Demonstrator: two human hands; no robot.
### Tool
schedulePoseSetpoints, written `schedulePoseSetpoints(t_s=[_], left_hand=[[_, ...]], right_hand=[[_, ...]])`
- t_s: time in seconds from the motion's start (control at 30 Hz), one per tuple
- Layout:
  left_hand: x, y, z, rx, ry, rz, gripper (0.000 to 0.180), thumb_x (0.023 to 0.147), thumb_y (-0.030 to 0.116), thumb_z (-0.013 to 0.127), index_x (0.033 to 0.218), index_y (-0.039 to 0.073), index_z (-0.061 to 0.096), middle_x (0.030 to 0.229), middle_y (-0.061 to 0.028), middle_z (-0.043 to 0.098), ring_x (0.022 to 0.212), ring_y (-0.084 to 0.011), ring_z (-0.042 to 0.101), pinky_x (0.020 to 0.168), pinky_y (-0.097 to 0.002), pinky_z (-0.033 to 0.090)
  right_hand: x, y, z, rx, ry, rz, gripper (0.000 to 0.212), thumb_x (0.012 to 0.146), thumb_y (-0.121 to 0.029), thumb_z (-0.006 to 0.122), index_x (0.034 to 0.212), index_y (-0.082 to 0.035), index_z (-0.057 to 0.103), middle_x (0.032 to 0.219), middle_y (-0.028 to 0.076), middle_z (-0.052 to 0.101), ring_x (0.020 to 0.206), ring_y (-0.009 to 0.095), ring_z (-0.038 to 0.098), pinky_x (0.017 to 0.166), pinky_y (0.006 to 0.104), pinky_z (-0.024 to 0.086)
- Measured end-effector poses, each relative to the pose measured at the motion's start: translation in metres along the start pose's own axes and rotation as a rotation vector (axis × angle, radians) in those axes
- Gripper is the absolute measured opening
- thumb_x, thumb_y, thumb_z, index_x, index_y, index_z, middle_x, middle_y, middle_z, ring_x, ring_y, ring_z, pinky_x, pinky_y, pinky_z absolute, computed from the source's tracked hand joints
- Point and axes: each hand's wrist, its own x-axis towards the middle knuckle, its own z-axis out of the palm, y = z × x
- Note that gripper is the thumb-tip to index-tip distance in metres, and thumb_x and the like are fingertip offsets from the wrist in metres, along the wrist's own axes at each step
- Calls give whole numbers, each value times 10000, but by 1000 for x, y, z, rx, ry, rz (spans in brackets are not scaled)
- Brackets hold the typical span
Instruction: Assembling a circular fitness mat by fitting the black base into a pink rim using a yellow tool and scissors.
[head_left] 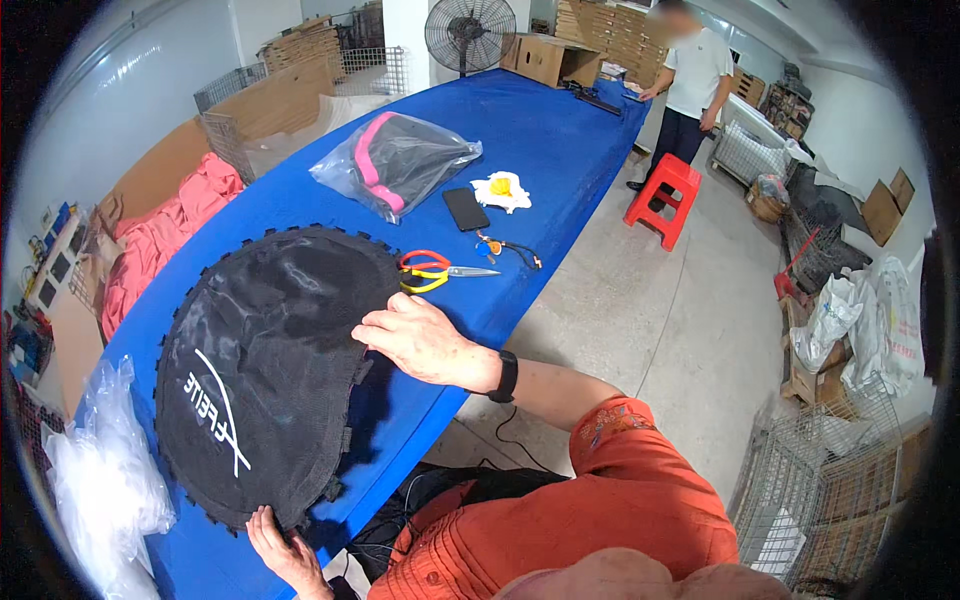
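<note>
A round black fabric mat [275, 350] with small tabs around its rim and a white printed mark lies across the blue-covered table. My right hand [425, 340], wearing a black wristband, pinches the mat's right edge between thumb and fingers. At the near edge, my left hand [285, 552] has its fingers over the rim and holds it; part of its grip is hidden under the fabric. Scissors [440, 271] with red and yellow handles lie just beyond the mat, close to my right hand.
On the blue table [540, 130] are a clear bag [395, 160] with a black and pink item, a phone [465, 209], keys [492, 246] and a white cloth [502, 191]. Clear plastic bags [110, 480] pile at left. A person [697, 80] stands beyond a red stool [665, 200].
</note>
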Motion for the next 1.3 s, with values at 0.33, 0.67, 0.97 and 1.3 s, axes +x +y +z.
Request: schedulePoseSetpoints(t_s=[0.33,0.67,0.97,1.3], left_hand=[[-9,-46,-41,-1,94,179,587,857,45,630,1432,-68,595,1384,-255,645,1327,-506,576,1228,-620,370],[-45,-111,-33,-209,211,3,666,924,345,674,1450,-56,594,1420,-278,618,1376,-457,560,1199,-558,410],[-44,-104,-47,-259,146,-41,734,949,487,654,1449,-46,595,1438,-279,612,1414,-448,538,1199,-539,409],[-41,-49,-71,-878,280,-326,594,991,453,667,1325,-38,638,1365,-213,664,1335,-362,605,1171,-493,465]], right_hand=[[18,-22,-46,-7,146,-19,176,933,-234,753,1082,-179,676,945,2,619,926,253,554,830,397,470],[33,-34,-94,-32,233,-52,277,855,-164,856,1106,-169,740,976,-18,692,875,235,582,795,387,494],[37,-54,-132,-60,237,-75,272,837,-192,873,1090,-182,774,1001,-38,725,874,226,590,760,378,464],[18,-61,-173,-64,170,-40,216,908,-177,786,1121,-165,751,958,-7,707,862,260,602,772,419,473]])
